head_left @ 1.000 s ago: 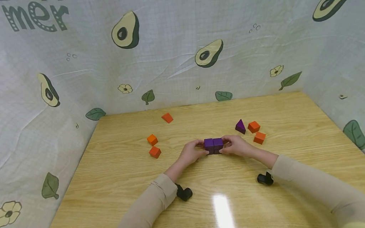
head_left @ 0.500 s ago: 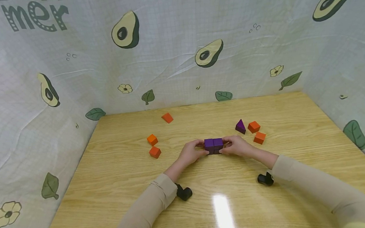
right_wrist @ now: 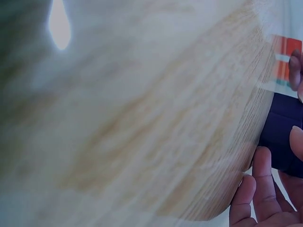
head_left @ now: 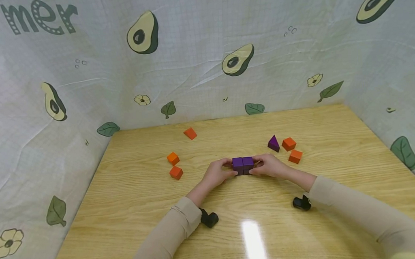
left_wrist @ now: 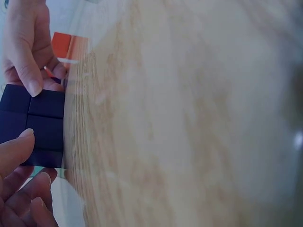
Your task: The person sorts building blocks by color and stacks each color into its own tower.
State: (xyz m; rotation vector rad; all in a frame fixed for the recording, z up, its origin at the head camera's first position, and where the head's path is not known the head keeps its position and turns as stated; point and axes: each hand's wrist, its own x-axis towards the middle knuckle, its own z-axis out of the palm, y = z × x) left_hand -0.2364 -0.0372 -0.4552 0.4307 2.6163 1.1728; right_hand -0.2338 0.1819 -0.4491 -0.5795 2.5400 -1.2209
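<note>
Purple cubes (head_left: 237, 162) form a compact block on the wooden table, two wide and two high in the left wrist view. My left hand (head_left: 218, 173) pinches the block's left side, the thumb on the near face and fingers behind. From the opposite side my right hand (head_left: 270, 166) pinches it likewise, its thumb near the seam between the cubes in the left wrist view. The right wrist view shows only part of the dark purple cubes (right_wrist: 280, 135) at its right edge. The block's far side is hidden by the cubes themselves.
On the table (head_left: 231, 241), a purple triangular block (head_left: 273, 144) stands near two orange-red blocks (head_left: 289, 143) at right. Two orange cubes (head_left: 173, 159) sit at left, with an orange wedge-like block (head_left: 190, 133) farther back. An avocado-patterned sheet (head_left: 196, 85) hangs behind.
Right fingers shift very slightly at the purple cubes. Both hands otherwise keep their hold, and the loose blocks stay where they were.
</note>
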